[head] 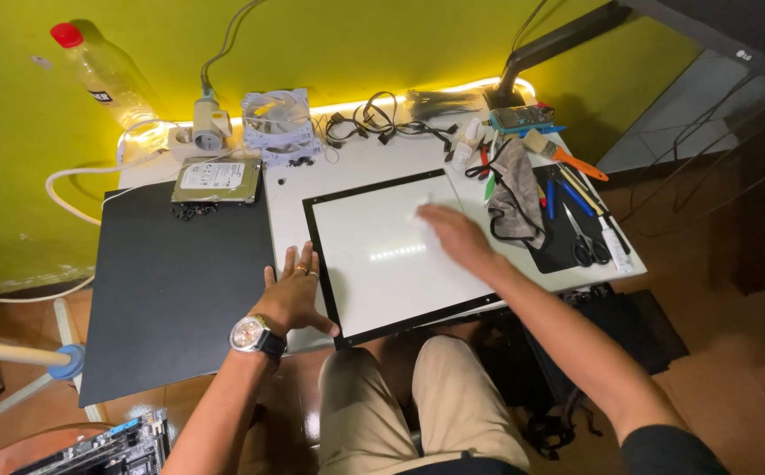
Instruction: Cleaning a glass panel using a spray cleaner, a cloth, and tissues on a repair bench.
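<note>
Head view: my left hand [292,295] lay flat, fingers spread, holding nothing, pinning the light panel's [373,264] left edge. My right hand [453,236] was blurred over the panel; its grip I could not tell. Risk, in my judgement: a sideways push could slide the panel into the scissors [583,239] and grey cloth [516,189] just beside it on the bench [365,154].

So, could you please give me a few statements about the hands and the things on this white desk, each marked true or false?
1. The left hand lies flat at the edge of the black-framed white light pad. True.
2. The right hand grips the scissors. False: it is over the pad; the black-handled scissors lie untouched.
3. A silver hard drive rests on the black mat. True.
4. The left wrist is bare. False: it wears a wristwatch.
</note>
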